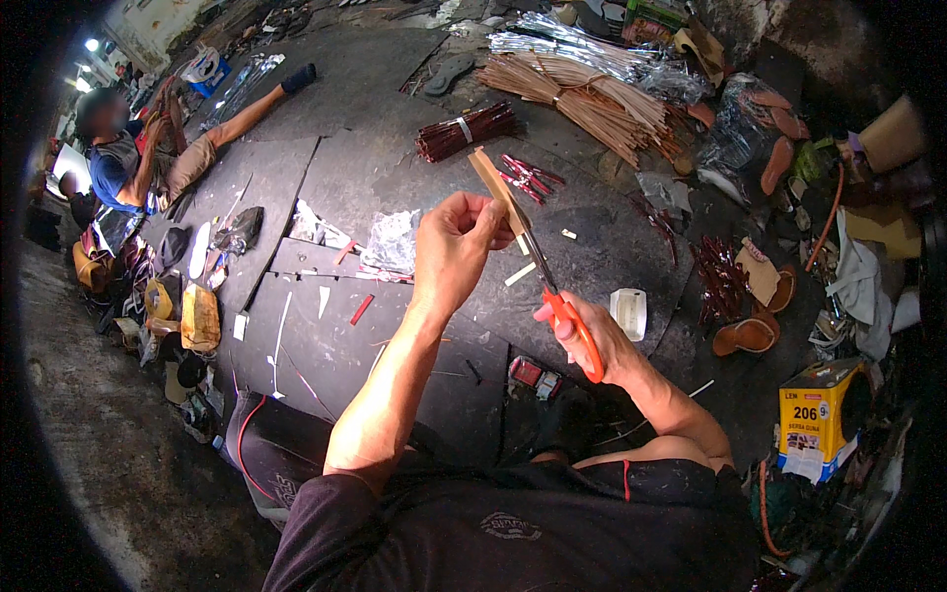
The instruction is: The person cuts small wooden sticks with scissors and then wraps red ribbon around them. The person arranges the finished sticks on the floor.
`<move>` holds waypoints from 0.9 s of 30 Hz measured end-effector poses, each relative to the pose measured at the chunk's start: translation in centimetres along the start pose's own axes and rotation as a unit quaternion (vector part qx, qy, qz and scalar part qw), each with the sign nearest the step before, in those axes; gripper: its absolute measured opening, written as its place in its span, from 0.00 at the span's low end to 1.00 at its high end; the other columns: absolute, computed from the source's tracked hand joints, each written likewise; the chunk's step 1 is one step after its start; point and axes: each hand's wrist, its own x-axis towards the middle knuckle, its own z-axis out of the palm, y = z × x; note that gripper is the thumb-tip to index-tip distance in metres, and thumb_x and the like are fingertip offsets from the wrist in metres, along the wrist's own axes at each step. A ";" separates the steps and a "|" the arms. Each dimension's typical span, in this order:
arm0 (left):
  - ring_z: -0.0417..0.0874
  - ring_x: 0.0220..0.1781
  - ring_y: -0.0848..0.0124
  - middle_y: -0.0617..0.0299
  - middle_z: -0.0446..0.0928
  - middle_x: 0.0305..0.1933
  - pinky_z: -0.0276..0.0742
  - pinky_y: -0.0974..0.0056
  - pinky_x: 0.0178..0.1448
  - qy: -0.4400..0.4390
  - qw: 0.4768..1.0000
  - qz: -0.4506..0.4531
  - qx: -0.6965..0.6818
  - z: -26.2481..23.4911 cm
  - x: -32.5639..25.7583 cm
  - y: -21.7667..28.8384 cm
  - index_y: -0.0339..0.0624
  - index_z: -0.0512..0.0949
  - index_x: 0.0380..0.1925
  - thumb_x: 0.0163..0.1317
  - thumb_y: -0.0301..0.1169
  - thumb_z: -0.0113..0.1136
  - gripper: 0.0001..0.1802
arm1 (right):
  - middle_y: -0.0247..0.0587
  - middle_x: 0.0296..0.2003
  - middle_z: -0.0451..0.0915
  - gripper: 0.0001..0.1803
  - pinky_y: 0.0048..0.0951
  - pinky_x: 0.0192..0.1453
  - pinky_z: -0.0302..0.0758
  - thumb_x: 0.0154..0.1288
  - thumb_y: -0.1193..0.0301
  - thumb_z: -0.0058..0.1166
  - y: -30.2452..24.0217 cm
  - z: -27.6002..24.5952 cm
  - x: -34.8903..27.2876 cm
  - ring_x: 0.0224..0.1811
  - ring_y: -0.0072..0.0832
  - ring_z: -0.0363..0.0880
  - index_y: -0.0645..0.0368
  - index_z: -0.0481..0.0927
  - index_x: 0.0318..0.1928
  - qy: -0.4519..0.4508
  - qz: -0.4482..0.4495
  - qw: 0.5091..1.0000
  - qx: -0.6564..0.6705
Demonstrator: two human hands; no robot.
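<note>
A flat, narrow, tan strip is pinched in the left hand and extended beyond it, apparently to be steadied for the orange-handled, dark-bladed metal scissors, which are gripped in the right hand and angled toward the left hand.

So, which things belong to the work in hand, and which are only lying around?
Likely part of the work:
orange-handled scissors, in the right hand
brown strip, in the left hand
perhaps tan strip bundle

Likely lying around:
yellow container
clear plastic bag
brown sandal
</note>
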 end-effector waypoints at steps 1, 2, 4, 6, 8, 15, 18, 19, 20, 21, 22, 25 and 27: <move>0.86 0.34 0.73 0.57 0.84 0.32 0.82 0.69 0.41 0.003 1.000 0.001 -0.005 0.0 0.0 -0.1 0.31 0.79 0.37 0.72 0.34 0.58 0.14 | 0.53 0.37 0.82 0.38 0.42 0.45 0.77 0.70 0.35 0.41 -0.1 0.0 0.0 0.42 0.48 0.84 0.63 0.77 0.47 0.002 -0.001 1.000 0.001; 0.85 0.33 0.75 0.58 0.84 0.31 0.82 0.70 0.39 0.006 1.000 0.003 -0.010 0.0 0.0 -0.1 0.31 0.79 0.36 0.71 0.33 0.58 0.13 | 0.52 0.36 0.82 0.38 0.42 0.45 0.77 0.71 0.36 0.41 -0.1 0.0 -0.1 0.41 0.47 0.84 0.63 0.77 0.46 0.004 -0.001 1.000 0.002; 0.85 0.32 0.75 0.58 0.84 0.31 0.81 0.70 0.39 0.007 1.000 0.004 -0.008 0.0 0.1 -0.2 0.31 0.79 0.36 0.71 0.33 0.58 0.13 | 0.51 0.35 0.82 0.36 0.41 0.44 0.78 0.71 0.37 0.42 -0.1 0.0 -0.1 0.40 0.47 0.84 0.63 0.77 0.45 0.005 0.000 1.000 0.004; 0.84 0.32 0.76 0.58 0.84 0.31 0.80 0.71 0.38 0.007 1.000 0.005 -0.004 0.1 0.1 -0.2 0.32 0.79 0.36 0.72 0.33 0.58 0.13 | 0.50 0.34 0.82 0.35 0.41 0.43 0.78 0.71 0.38 0.43 0.0 0.0 -0.1 0.38 0.47 0.84 0.63 0.77 0.44 0.003 0.003 1.000 0.007; 0.84 0.31 0.76 0.58 0.84 0.31 0.79 0.71 0.38 0.006 1.000 0.008 0.000 0.1 0.1 -0.2 0.32 0.79 0.36 0.71 0.33 0.58 0.13 | 0.50 0.34 0.83 0.34 0.41 0.42 0.78 0.71 0.39 0.45 -0.2 0.0 -0.2 0.38 0.47 0.85 0.63 0.77 0.43 0.005 0.002 1.000 0.003; 0.84 0.31 0.77 0.60 0.84 0.30 0.79 0.71 0.38 -0.010 0.999 0.002 0.036 0.2 -0.3 0.3 0.33 0.78 0.35 0.71 0.33 0.59 0.12 | 0.53 0.38 0.84 0.32 0.42 0.44 0.79 0.69 0.41 0.50 -0.4 0.2 0.1 0.43 0.50 0.86 0.62 0.77 0.45 0.034 -0.002 0.999 -0.020; 0.84 0.31 0.77 0.60 0.84 0.30 0.80 0.71 0.38 -0.009 0.999 0.005 0.033 0.3 -0.3 -0.2 0.33 0.78 0.34 0.71 0.33 0.58 0.12 | 0.54 0.39 0.84 0.31 0.43 0.45 0.80 0.68 0.43 0.53 -0.5 0.2 0.2 0.43 0.51 0.85 0.62 0.78 0.46 0.036 0.007 0.999 -0.014; 0.85 0.31 0.77 0.60 0.84 0.30 0.80 0.71 0.38 -0.010 0.999 0.005 0.037 0.3 -0.3 -0.2 0.33 0.78 0.34 0.71 0.33 0.58 0.12 | 0.54 0.39 0.84 0.30 0.43 0.45 0.80 0.68 0.44 0.54 -0.3 0.3 0.2 0.43 0.50 0.86 0.61 0.78 0.47 0.040 -0.001 0.999 -0.020; 0.85 0.31 0.77 0.60 0.84 0.30 0.81 0.71 0.38 -0.010 0.999 0.006 0.040 0.3 -0.3 -0.2 0.33 0.78 0.34 0.71 0.33 0.58 0.12 | 0.54 0.39 0.84 0.28 0.42 0.45 0.80 0.68 0.45 0.54 0.1 0.3 0.2 0.43 0.50 0.86 0.61 0.78 0.47 0.044 -0.008 0.999 -0.025; 0.85 0.32 0.77 0.60 0.84 0.30 0.81 0.71 0.38 -0.013 0.999 0.005 0.039 0.3 -0.3 -0.1 0.33 0.78 0.34 0.71 0.33 0.58 0.12 | 0.53 0.39 0.84 0.27 0.42 0.45 0.80 0.69 0.46 0.55 0.4 0.4 0.2 0.43 0.49 0.86 0.61 0.78 0.47 0.048 -0.015 0.998 -0.031; 0.85 0.32 0.76 0.60 0.84 0.30 0.81 0.71 0.39 -0.016 0.999 0.004 0.037 0.4 -0.4 0.1 0.32 0.78 0.35 0.72 0.33 0.58 0.12 | 0.52 0.38 0.85 0.26 0.42 0.44 0.80 0.68 0.48 0.56 0.5 0.4 0.2 0.43 0.47 0.86 0.61 0.77 0.47 0.051 -0.020 0.998 -0.036; 0.85 0.33 0.76 0.59 0.84 0.31 0.82 0.70 0.39 -0.022 0.999 0.004 0.033 0.4 -0.4 0.0 0.32 0.78 0.35 0.72 0.32 0.57 0.12 | 0.48 0.37 0.85 0.23 0.39 0.44 0.80 0.68 0.52 0.58 0.9 0.4 0.0 0.41 0.43 0.87 0.61 0.77 0.46 0.059 -0.034 0.997 -0.040; 0.85 0.33 0.75 0.58 0.84 0.32 0.82 0.70 0.40 -0.027 0.999 0.001 0.031 0.3 -0.3 -0.1 0.32 0.77 0.36 0.72 0.32 0.56 0.12 | 0.45 0.35 0.86 0.21 0.37 0.43 0.81 0.68 0.55 0.60 1.3 0.4 -0.1 0.40 0.39 0.87 0.62 0.77 0.46 0.058 -0.043 0.997 -0.029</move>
